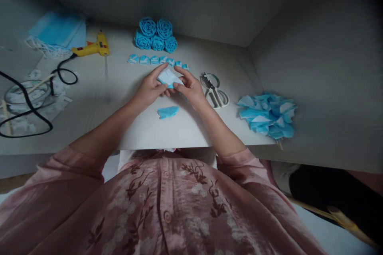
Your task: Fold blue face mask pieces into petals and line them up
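Note:
Between both hands, above the middle of the table, is a white-and-blue piece of mask fabric (169, 77), partly folded. My left hand (151, 86) pinches its left side with thumb and fingers. The right side is gripped by my right hand (190, 85), its thumb along the lower edge. A loose blue piece of fabric (168, 112) lies on the table just below my hands. Past the fingertips runs a row of small folded blue-and-white pieces (154, 60); my fingers hide part of it. White-handled scissors (216, 95) rest to the right of my right hand.
Several blue fabric roses (156, 36) are stacked at the back. A yellow glue gun (95, 47), its black cord (28, 101) and a stack of blue masks (60, 32) occupy the left, with white scraps (24, 123). A blue fabric heap (267, 114) sits right, beside a tape roll (214, 79).

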A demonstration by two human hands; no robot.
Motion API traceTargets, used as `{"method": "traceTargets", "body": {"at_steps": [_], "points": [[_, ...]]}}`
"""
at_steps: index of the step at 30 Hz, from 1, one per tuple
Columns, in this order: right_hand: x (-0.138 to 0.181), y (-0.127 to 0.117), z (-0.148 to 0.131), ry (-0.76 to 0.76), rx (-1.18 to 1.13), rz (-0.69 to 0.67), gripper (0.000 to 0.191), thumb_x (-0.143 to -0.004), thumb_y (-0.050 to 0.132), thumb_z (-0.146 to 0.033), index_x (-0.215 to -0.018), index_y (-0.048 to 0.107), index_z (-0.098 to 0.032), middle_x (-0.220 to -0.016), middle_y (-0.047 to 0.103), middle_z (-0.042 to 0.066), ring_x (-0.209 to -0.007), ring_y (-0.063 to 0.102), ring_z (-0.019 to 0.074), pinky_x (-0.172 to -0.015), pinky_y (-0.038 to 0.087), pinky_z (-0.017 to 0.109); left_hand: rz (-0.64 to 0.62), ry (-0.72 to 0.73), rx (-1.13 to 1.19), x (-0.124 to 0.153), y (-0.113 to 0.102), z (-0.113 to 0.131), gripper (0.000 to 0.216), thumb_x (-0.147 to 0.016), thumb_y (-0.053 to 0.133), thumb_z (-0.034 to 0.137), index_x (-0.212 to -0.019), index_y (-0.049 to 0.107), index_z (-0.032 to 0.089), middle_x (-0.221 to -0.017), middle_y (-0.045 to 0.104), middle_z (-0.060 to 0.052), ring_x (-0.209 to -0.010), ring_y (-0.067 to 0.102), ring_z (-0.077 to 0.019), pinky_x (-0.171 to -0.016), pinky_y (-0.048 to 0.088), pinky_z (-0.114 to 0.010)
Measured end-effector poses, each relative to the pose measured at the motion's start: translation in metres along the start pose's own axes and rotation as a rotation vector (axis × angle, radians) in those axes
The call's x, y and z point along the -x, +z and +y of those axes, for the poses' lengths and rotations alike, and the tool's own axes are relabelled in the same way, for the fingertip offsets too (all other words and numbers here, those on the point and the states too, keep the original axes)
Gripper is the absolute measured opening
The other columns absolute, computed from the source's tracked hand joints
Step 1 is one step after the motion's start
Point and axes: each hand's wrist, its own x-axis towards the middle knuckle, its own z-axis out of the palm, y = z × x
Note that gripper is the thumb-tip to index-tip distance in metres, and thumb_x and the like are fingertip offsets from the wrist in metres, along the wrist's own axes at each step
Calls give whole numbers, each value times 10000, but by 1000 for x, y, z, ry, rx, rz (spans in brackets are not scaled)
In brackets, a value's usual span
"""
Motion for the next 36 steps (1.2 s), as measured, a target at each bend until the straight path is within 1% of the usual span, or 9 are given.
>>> {"method": "traceTargets", "body": {"at_steps": [5, 7, 10, 12, 15, 22, 27, 31, 36], "points": [[-2, -1, 8, 6, -19, -55, 799, -780, 841, -699, -1432, 637, -286, -989, 751, 27, -953, 734, 234, -881, 641, 428, 43, 80, -19, -2, -5, 1, 772, -863, 804, 220, -1577, 522, 304, -878, 782, 3, -843, 755, -186, -786, 527, -251], [-2, 0, 9, -7, -16, -36, 795, -785, 827, -712, -1434, 630, -296, -992, 745, 27, -930, 714, 222, -860, 631, 407, 68, 132, -31, -5, -6, 0, 702, -858, 844, 274, -1511, 588, 289, -814, 754, 16, -797, 724, -171, -753, 496, -239], [-3, 0, 9, -40, -4, 7, 809, -799, 803, -739, -1452, 603, -306, -926, 716, 14, -856, 683, 206, -837, 619, 398, 56, 163, -113, -5, -6, -1, 313, -874, 837, 284, -1173, 780, 213, -696, 681, 14, -650, 617, -128, -647, 436, -230], [-2, 0, 8, -49, 15, 18, 821, -808, 787, -754, -1469, 586, -309, -893, 695, 7, -828, 671, 204, -831, 616, 401, 22, 174, -195, -4, -4, -1, 70, -872, 819, 243, -854, 792, 181, -644, 642, 7, -591, 538, -111, -605, 412, -236], [-2, 1, 5, -38, 39, 5, 830, -820, 782, -749, -1498, 565, -323, -857, 679, -5, -803, 668, 198, -827, 615, 390, 17, 212, -280, -1, -2, 0, 267, -860, 778, 183, -605, 700, 182, -590, 601, 8, -577, 500, -112, -597, 410, -243], [-1, -1, -1, 4, 22, 14, 734, -893, 757, -687, -1501, 575, -317, -938, 734, 13, -806, 686, 179, -849, 629, 382, 25, 230, -299, -4, -6, 0, 287, -856, 762, 189, -584, 670, 182, -585, 618, 1, -571, 519, -107, -604, 420, -243], [0, 2, -4, 13, -20, -37, 874, -847, 826, -661, -1578, 488, -321, -1007, 720, 26, -891, 695, 197, -868, 635, 396, 14, 229, -365, -6, -5, -4, 287, -810, 757, 185, -557, 623, 170, -576, 602, 13, -573, 512, -91, -593, 396, -231], [1, 2, -2, 25, -32, -36, 933, -834, 829, -675, -1611, 442, -333, -1037, 710, 40, -927, 680, 217, -874, 624, 408, 10, 223, -316, -6, -5, -4, 162, -788, 769, 248, -670, 695, 166, -620, 641, 6, -596, 554, -104, -612, 441, -236], [0, 1, -4, 17, -27, -51, 913, -818, 827, -690, -1580, 486, -319, -1099, 719, 58, -1018, 678, 237, -932, 599, 416, -16, 229, -289, -5, -7, -3, 229, -773, 789, 368, -696, 714, 165, -624, 640, -9, -605, 570, -116, -617, 469, -248]]}}
